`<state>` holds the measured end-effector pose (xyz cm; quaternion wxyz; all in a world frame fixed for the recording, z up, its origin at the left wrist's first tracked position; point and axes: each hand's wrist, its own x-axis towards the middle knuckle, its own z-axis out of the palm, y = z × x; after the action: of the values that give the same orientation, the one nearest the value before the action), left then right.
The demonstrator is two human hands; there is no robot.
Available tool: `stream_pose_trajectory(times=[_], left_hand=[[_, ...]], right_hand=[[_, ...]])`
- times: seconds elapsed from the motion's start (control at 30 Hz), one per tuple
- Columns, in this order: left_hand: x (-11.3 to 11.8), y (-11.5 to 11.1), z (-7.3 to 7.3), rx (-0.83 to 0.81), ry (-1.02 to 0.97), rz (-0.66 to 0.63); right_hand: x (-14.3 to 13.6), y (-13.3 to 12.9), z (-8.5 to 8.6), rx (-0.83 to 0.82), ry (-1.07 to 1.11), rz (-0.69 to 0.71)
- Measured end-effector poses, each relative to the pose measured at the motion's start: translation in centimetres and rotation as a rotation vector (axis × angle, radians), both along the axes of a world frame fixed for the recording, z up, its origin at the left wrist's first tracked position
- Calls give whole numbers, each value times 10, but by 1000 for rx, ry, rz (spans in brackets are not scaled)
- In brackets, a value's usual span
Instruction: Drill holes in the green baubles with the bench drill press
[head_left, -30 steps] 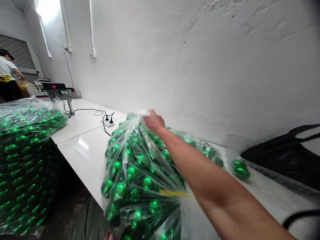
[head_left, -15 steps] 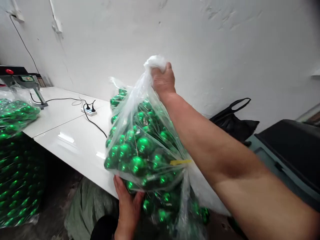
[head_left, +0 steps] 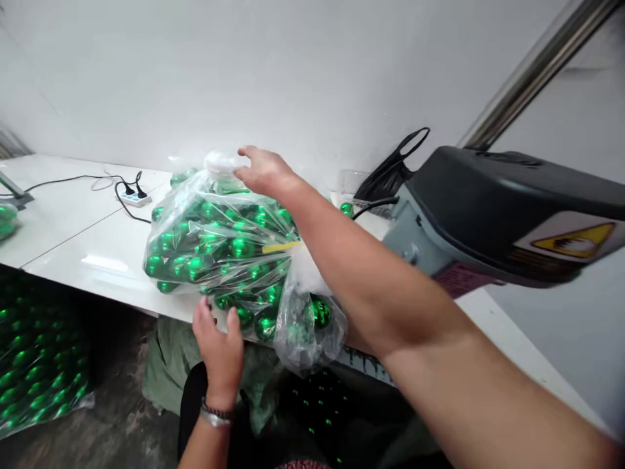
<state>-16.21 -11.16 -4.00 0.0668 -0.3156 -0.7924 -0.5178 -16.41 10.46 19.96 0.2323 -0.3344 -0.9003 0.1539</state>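
Clear plastic bags of shiny green ball ornaments [head_left: 195,267] lie on the white table's front part. A yellow strip [head_left: 279,247] sits on the plastic, and a loose crumpled bag end [head_left: 297,345] hangs at the table edge with a green ball behind it. My right hand [head_left: 266,170] is open, its thumb and fingers apart beside the white bunched top of the bag [head_left: 219,161]. Close to the bag's near edge, my left hand [head_left: 219,345] is also open with fingers spread. Whether its fingertips touch the plastic I cannot tell.
A grey and black machine [head_left: 488,215] with a warning label stands at the right. Behind the bags are a black bag [head_left: 390,169] and, leftward, a power strip [head_left: 134,197] with cords. A big bag of green balls [head_left: 43,358] stands below the table, near green cloth [head_left: 168,371].
The raised bag has come down and lies flatter on the table. My right hand has let go of its top, and my left hand has come off its underside. The view has swung right.
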Motion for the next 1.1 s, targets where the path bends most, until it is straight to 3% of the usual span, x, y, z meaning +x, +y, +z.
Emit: stream_pose_trajectory(times=[0.07,0.13,0.2,0.3,0.4,0.47,0.57,0.63,0.73,0.83,0.97,1.1], left_hand=[[32,-3,12,32,172,-34],[54,7,24,27,267,-253],[63,26,35,-40,309,-333],[57,55,49,-239,337,-338],[38,71,66,-357,262,-370],[23,74,78,-283,147,-339],[8,73,90,-172,66,-242],[8,71,93,-226,133,-204],[25,64,93,-267,326,-185],[59,47,90,-113,538,-209],[103,18,72,92,613,-345],[125,1,42,2,521,-553]], right_hand=[[44,-35,-6,80,135,-24],[96,-74,-27,243,250,-5],[147,-110,-65,376,312,16],[204,-147,-143,474,295,-17],[226,-158,-209,443,156,-45],[227,-155,-234,419,123,-28],[223,-149,-246,370,130,-33],[225,-147,-246,336,164,-29],[241,-149,-246,277,239,-22],[266,-148,-248,191,346,-184],[288,-121,-242,19,452,-540],[286,-83,-224,-141,423,-544]])
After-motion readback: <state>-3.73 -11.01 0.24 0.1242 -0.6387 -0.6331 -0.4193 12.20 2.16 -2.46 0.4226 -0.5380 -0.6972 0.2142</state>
